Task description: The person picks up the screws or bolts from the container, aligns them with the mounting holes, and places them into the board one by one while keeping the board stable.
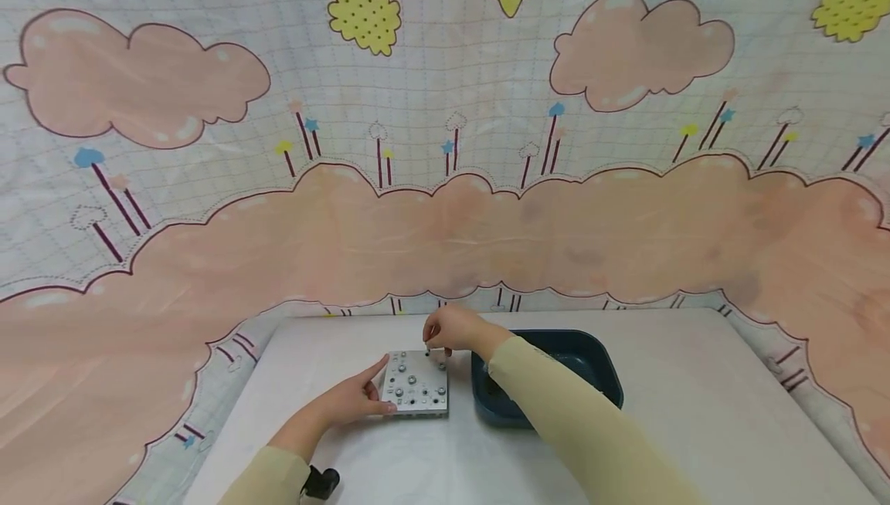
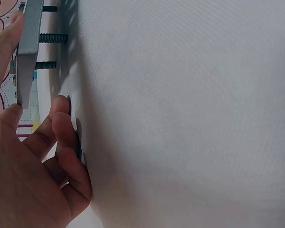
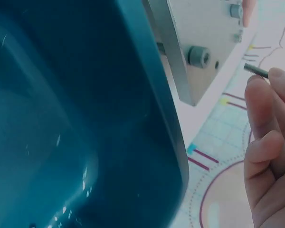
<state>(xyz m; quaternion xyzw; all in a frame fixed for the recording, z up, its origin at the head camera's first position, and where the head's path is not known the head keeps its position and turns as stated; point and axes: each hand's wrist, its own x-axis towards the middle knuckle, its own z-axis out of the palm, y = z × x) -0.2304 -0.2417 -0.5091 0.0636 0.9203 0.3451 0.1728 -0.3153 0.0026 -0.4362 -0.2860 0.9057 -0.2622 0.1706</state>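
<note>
A silver metal plate (image 1: 422, 371) with holes and several socket-head screws sits raised on the white table. My left hand (image 1: 351, 399) holds its left side, thumb at the near corner and a finger at the far one. Threaded screw ends (image 2: 53, 38) stick out from the plate's underside in the left wrist view. Over the plate's far right part, my right hand (image 1: 460, 329) pinches a small screw (image 3: 255, 70) between thumb and forefinger. Its threaded shaft points toward the plate's face near a hole (image 3: 217, 64); the fingertips hide its other end.
A dark blue tray (image 1: 502, 414) stands just right of the plate, under the right forearm. At the left wrist is a black device (image 1: 322, 482). A patterned cloth (image 1: 459, 242) with clouds hangs behind the white table (image 1: 681, 381).
</note>
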